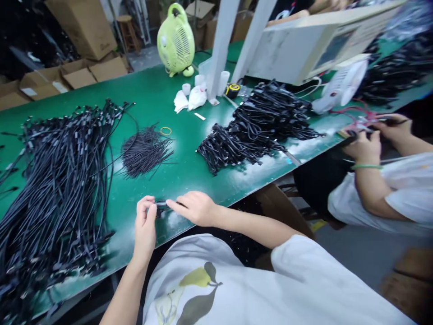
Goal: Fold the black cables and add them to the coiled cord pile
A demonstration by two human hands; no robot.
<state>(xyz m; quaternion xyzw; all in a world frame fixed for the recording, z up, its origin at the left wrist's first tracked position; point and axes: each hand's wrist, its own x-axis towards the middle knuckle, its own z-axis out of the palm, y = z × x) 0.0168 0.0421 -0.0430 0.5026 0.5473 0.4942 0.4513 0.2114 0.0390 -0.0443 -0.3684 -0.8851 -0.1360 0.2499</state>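
At the front edge of the green table (184, 180), my left hand (145, 221) pinches one end of a dark cable (161, 205). My right hand (198, 208) is closed on the cable's other side, with index finger and thumb close to the left fingertips. Most of the cable is covered by my fingers. Beyond my hands lies a pile of short thin black ties (145, 151). A large heap of long loose black cables (64, 180) spreads to the left. Right of the ties, folded black cable bundles (233, 140) are stacked.
A yellow rubber band (165, 131) lies by the ties. A green fan (176, 43), tape measure (232, 90) and white metal post (221, 49) stand farther back. At right are a beige machine (287, 49), a white fan (345, 83) and a co-worker's hands (368, 142) holding wires.
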